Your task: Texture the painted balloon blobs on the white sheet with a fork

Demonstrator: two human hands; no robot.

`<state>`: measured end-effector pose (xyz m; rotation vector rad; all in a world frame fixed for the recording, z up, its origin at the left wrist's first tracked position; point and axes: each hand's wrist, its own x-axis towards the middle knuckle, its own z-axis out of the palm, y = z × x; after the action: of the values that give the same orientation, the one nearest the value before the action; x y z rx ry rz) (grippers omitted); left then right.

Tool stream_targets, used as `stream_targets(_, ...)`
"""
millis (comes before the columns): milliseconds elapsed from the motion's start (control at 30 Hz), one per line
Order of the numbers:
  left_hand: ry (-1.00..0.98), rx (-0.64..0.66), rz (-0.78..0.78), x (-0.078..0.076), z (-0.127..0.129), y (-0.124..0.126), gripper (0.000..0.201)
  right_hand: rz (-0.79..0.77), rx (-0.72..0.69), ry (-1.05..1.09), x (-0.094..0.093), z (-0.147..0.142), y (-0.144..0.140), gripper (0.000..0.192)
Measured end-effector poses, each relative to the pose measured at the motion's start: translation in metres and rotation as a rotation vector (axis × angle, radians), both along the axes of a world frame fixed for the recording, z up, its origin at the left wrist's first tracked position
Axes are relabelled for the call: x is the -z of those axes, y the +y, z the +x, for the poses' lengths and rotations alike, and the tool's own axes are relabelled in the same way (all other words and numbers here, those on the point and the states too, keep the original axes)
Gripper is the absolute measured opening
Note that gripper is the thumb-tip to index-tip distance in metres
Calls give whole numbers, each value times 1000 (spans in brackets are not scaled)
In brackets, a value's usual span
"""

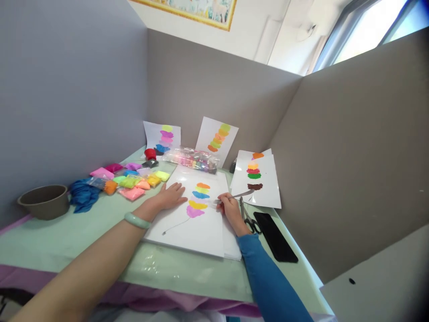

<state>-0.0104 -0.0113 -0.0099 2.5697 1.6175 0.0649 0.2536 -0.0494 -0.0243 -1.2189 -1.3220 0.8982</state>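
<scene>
My left hand (pixel 171 197) lies flat on the left part of a white sheet of paper (pixel 174 248), fingers spread, with a pale green bangle (pixel 137 221) at the wrist. Orange, yellow, blue, lilac, yellow and pink patches form a column on the sheet. From the pink patch (pixel 195 212) a thin line runs to a small dark dot. My right hand (pixel 229 206) is closed around what looks like a metal fork (pixel 244 194). Its handle points right, and its pale, tine-like end lies beside the coloured column. Whether that end touches the paper I cannot tell.
Colourful clay packets (pixel 130 181), a blue cloth (pixel 83 194) and a grey-brown pot (pixel 45 203) are left. Scissors (pixel 251 223) and a black phone (pixel 276 237) lie right. Behind are a clear plastic pack (pixel 192 159) and painted sheets (pixel 219 141). Grey partitions (pixel 214 76) enclose the table.
</scene>
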Motion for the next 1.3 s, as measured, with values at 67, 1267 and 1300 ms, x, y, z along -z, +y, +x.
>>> stream_targets(67,8,-2,-9,0,0,0,52,4,4,-1,-2,2,0,20)
stream_targets(1267,3,12,9,0,1,0,46,21,122,-126,-1,2,0,25)
stream_targets(1300,3,14,12,0,1,0,46,18,117,-124,-1,2,0,25)
